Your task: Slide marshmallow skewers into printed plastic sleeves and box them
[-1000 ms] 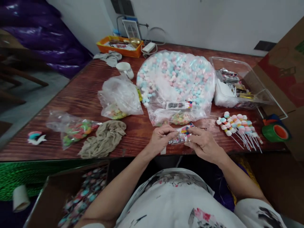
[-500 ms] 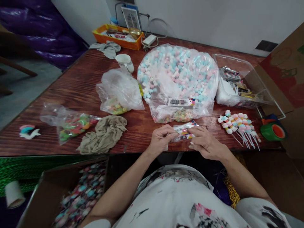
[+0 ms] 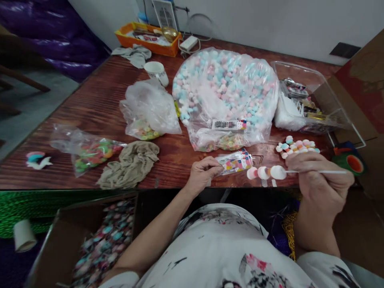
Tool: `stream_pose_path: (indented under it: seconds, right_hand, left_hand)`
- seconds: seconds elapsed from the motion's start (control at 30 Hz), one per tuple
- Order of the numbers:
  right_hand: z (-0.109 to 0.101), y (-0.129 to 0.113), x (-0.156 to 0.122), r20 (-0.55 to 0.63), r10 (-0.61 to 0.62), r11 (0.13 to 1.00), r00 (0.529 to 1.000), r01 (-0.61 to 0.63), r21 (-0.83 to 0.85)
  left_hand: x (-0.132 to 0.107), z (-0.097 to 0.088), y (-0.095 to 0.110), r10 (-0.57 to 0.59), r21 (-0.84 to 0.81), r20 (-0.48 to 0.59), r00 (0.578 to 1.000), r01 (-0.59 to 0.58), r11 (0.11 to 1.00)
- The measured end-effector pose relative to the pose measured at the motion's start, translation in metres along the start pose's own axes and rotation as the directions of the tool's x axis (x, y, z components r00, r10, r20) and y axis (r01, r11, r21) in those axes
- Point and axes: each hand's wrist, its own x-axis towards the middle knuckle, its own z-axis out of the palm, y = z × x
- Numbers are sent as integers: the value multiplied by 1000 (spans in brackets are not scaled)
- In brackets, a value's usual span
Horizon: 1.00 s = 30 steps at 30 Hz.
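My right hand point(image 3: 322, 180) is closed around the white stick of a marshmallow skewer point(image 3: 264, 173). Pink and white marshmallows with orange pieces between them are threaded on its left end, which points toward my left hand point(image 3: 205, 172). That hand pinches the left end of a clear plastic bag with a colourful print point(image 3: 237, 161), lying at the table's front edge. Behind my right fingers lies a pile of more marshmallow skewers point(image 3: 297, 145), its sticks mostly hidden by the hand.
A big bag of pastel marshmallows point(image 3: 228, 84) fills the table's middle. Left are bags of candy rings point(image 3: 97, 154), a brown cloth point(image 3: 130, 164) and a mug point(image 3: 156, 73). At right stand a clear bin point(image 3: 318, 92) and green tape point(image 3: 349, 163). Below left, a box point(image 3: 60, 228) holds finished-looking packs.
My right hand has moved right from the plastic bag to the skewer pile and now holds one marshmallow skewer. The left hand has stayed at the bag.
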Motion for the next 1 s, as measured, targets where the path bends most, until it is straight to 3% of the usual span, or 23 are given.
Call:
stream_pose_path:
  seconds: [0.13, 0.37, 0.5, 0.63, 0.83, 1.0]
  right_hand:
    - [11, 12, -3, -218, -45, 999, 975, 39, -33]
    - [21, 26, -10, -258, 26, 1000, 966, -21, 23]
    - [23, 28, -13, -290, 21, 997, 957, -40, -63]
    - [22, 24, -18, -256, -23, 997, 967, 3, -79]
    - [16, 23, -33, -97, -169, 983, 981, 161, -87]
    - [15, 27, -33, -121, -167, 986, 978, 168, -2]
  left_hand:
    - [-2, 8, -3, 6, 10, 29, 1000, -6, 1000]
    - [-6, 18, 2, 18, 40, 41, 999, -20, 999]
    - [-7, 21, 6, 33, 39, 73, 997, -36, 999]
    - [-7, 22, 0, -20, -44, 42, 999, 22, 999]
    - [-8, 25, -7, -130, -194, -46, 990, 119, 974]
    - [-10, 23, -3, 21, -110, -31, 999, -24, 994]
